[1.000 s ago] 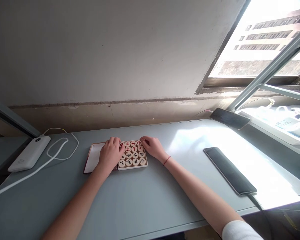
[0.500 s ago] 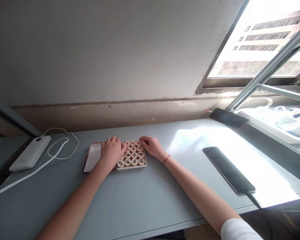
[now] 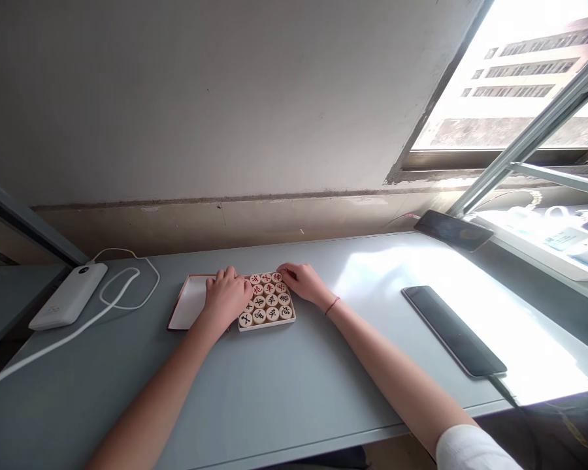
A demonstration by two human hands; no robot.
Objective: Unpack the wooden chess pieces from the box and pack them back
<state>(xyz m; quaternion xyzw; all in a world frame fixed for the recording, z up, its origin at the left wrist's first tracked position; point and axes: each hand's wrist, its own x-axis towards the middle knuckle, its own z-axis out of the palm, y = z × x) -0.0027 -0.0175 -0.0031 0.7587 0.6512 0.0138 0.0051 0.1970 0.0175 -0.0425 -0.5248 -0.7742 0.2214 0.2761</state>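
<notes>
Tray [image 3: 267, 326] of round pieces [image 3: 271, 300] lay on the bench [image 3: 274, 398] beside a lid [image 3: 189, 303]. Left hand [image 3: 227, 295] lay over the tray's left side, right hand [image 3: 304, 282] at its far-right corner — neither grip's closure discernible.

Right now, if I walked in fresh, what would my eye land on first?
Probably the white box of round pieces marked in red and black, mid-desk, with the left hand over its left edge and the right hand at its far right corner. Next, perhaps the sunlight glaring across the desk on the right, beside a dark phone.
</notes>
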